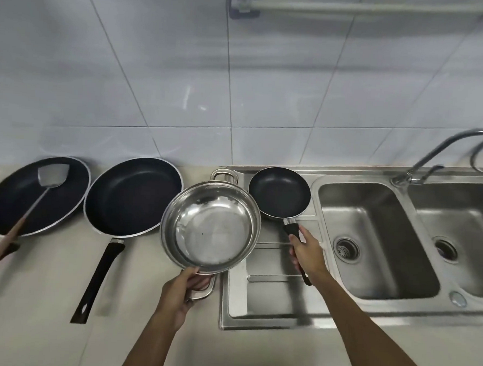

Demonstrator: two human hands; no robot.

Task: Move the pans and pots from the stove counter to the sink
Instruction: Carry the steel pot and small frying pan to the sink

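Note:
A shiny steel pot with two loop handles is tilted up near the counter's middle; my left hand grips its near handle. To its right a small black frying pan is over the sink's drainboard, and my right hand is closed around its black handle. Whether either vessel is touching the surface beneath it I cannot tell. A large black frying pan with a long black handle lies on the beige counter. Farther left sits a black wok with a metal spatula resting in it.
The steel double sink has a left basin and a right basin, each with a drain. A curved faucet rises behind them. White tiled wall runs along the back, with a grey rail mounted high.

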